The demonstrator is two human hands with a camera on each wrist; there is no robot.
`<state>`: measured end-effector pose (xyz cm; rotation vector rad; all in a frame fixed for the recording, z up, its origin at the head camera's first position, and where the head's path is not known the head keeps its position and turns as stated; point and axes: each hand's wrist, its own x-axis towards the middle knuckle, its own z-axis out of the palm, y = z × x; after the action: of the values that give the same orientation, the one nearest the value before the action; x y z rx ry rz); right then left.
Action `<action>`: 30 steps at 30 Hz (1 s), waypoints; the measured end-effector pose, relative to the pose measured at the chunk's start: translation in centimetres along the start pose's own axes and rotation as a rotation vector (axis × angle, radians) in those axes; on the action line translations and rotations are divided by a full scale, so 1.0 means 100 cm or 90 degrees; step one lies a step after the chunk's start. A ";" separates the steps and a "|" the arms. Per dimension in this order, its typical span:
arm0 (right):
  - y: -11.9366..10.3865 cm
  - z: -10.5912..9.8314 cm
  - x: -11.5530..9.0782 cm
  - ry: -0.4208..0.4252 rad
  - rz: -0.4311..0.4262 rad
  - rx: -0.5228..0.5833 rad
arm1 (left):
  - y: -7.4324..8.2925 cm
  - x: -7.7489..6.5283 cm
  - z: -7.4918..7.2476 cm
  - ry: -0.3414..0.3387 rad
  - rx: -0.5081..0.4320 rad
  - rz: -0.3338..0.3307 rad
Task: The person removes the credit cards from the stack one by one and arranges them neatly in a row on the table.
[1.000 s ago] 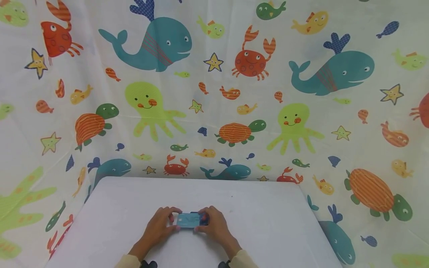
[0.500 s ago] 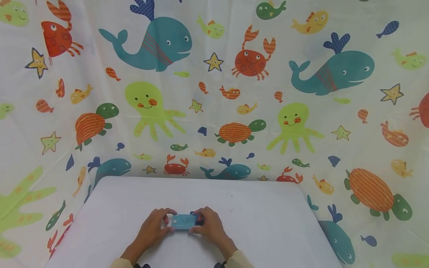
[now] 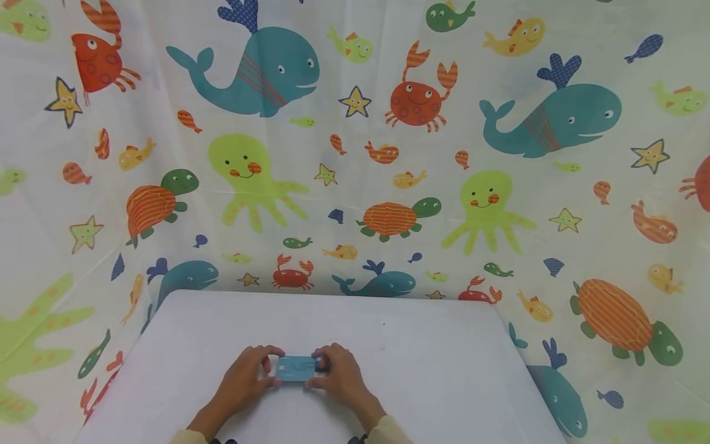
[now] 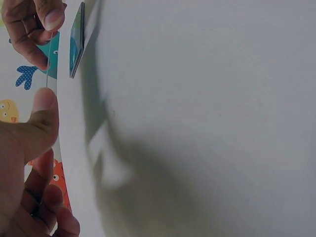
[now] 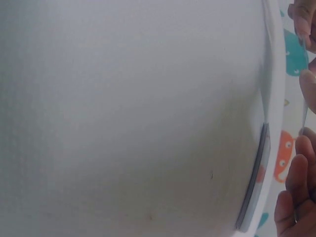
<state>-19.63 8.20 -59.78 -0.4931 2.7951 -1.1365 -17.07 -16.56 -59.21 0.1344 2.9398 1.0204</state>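
Observation:
In the head view a teal card (image 3: 295,368) with large pale lettering is held flat between both hands. My left hand (image 3: 248,373) pinches its left end with thumb and fingers. My right hand (image 3: 341,373) grips the right end the same way. Seen from the left wrist, the card (image 4: 48,69) shows edge-on as a thin line above the table. Below it a small stack of cards (image 4: 77,42) lies on the tabletop; the right wrist view shows that stack (image 5: 256,180) from its edge. From the head, the stack is mostly covered by the card and right fingers.
The white table (image 3: 432,376) spreads around the hands, its far edge meeting a hanging cloth (image 3: 344,185) printed with sea animals. The cloth also drapes down both sides of the table.
Both hands have shifted left together, carrying the teal card with them. The right fingers now cover more of the dark stack behind the card.

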 end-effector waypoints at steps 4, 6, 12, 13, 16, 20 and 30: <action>0.000 0.006 0.001 -0.005 0.009 -0.005 | -0.004 -0.003 -0.002 0.001 0.006 0.001; 0.000 0.009 0.001 -0.012 0.017 0.000 | -0.006 -0.005 -0.003 0.001 0.005 -0.001; -0.004 0.016 0.001 -0.018 0.013 0.024 | -0.011 -0.011 -0.007 0.005 0.006 -0.004; -0.005 0.017 0.001 -0.016 0.008 0.025 | -0.012 -0.012 -0.008 0.007 0.007 -0.003; -0.008 0.019 0.000 -0.011 -0.002 0.028 | -0.014 -0.015 -0.011 0.009 0.011 0.000; -0.013 0.021 -0.001 -0.010 -0.003 0.028 | -0.016 -0.018 -0.014 0.006 0.018 -0.006; -0.020 0.029 -0.001 -0.011 -0.009 0.013 | -0.021 -0.022 -0.020 0.008 0.027 -0.012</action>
<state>-18.48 4.96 -60.51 -0.5181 2.7661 -1.1573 -15.18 -19.64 -58.93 0.1012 2.9681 0.9610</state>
